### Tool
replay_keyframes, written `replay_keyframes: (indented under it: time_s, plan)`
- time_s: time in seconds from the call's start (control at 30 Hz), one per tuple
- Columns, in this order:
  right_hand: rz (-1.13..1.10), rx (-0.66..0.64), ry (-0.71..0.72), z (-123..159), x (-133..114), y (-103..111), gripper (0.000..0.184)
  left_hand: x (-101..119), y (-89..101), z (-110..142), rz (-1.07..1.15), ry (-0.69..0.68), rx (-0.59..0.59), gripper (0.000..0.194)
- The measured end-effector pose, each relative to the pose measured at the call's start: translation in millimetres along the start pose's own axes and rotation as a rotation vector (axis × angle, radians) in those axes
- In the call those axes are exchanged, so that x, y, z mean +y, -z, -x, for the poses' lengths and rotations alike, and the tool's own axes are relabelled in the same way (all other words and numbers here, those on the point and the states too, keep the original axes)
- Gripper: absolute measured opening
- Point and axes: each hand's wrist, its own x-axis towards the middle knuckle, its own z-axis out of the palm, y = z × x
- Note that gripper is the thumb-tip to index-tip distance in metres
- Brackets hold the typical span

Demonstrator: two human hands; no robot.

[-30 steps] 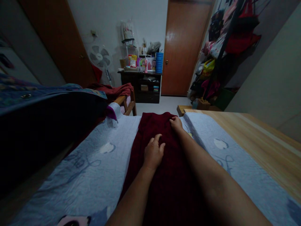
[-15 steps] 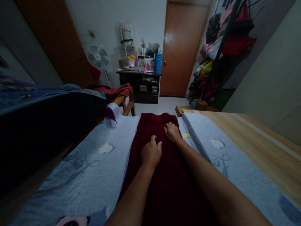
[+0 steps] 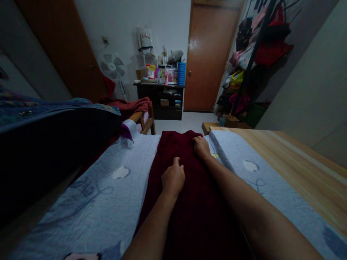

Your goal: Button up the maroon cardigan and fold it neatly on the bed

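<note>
A long dark red cloth [image 3: 187, 202], perhaps a garment, lies lengthwise over a light blue patterned sheet [image 3: 108, 202]. My left hand [image 3: 173, 177] is over the middle of the cloth, index finger and thumb apart, the other fingers curled under and partly hidden. Farther off, near the far right corner of the cloth, my right hand [image 3: 201, 147] has its fingers bent down onto the edge, closed on the fabric. The near end of the cloth passes under my forearms and out of view.
A wooden board surface [image 3: 287, 151] runs along the right. Dark clothing with a blue patterned edge [image 3: 54, 108] rises close on the left. Beyond stand a fan [image 3: 112, 66], a dark cabinet [image 3: 159, 103], a closed door [image 3: 211, 54] and hanging bags [image 3: 273, 47].
My right hand has moved slightly right and away from me, toward the far right edge of the cloth. My left hand has stayed nearly in place.
</note>
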Motion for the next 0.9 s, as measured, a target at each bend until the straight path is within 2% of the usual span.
replay_keyframes:
  time_s: [0.1, 0.2, 0.27, 0.33, 0.4, 0.53, 0.67, 0.9]
  plan:
    - [0.079, 0.067, -0.054, -15, 2, 7, 0.043, 1, -0.2, 0, -0.02, 0.005, 0.0, 0.034]
    - [0.13, -0.084, -0.032, -33, 5, 8, 0.065, 1, 1.0, 0, -0.037, -0.001, -0.007, 0.039]
    - [0.151, -0.194, -0.001, -44, 8, 8, 0.059, 1, 2.0, 0, -0.051, -0.017, -0.015, 0.046]
    - [0.157, -0.221, 0.005, -52, 10, 9, 0.042, 1, 2.8, 0, -0.062, -0.036, -0.026, 0.05]
    - [0.161, -0.194, -0.022, -59, 12, 11, 0.031, 0, 3.3, 1, -0.067, -0.053, -0.035, 0.051]
    - [0.164, -0.107, -0.11, -64, 16, 12, 0.029, -1, 3.7, 1, -0.045, -0.073, -0.019, 0.048]
    - [0.167, -0.023, -0.164, -56, 14, 1, 0.027, -2, 3.7, 2, -0.011, -0.085, 0.015, 0.046]
    - [0.265, 0.098, -0.028, -37, -6, -15, 0.029, 0, 4.2, 3, -0.05, -0.05, 0.007, 0.039]
